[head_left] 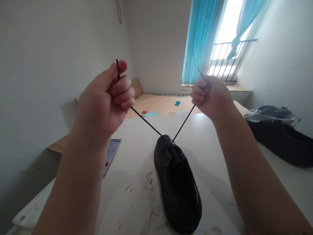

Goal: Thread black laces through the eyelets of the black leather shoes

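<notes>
Upper limbs, uncovered.
Left hand (102, 98) and right hand (216, 96) bare; behind each grip, left forearm (73, 182) and right forearm (251, 166) bare, smooth in outline, broadening rearward.

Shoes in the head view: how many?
2. The laced shoe is at lower centre on the white table; the second black shoe is at the right edge, partly cut off. Any behind the forearms would be hidden.

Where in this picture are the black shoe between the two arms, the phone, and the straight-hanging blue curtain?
Black shoe (180, 184): head view, on the dark inside seen through its opening.
Phone (112, 156): head view, on its screen.
Blue curtain (200, 42): head view, on the middle of its cloth.
</notes>
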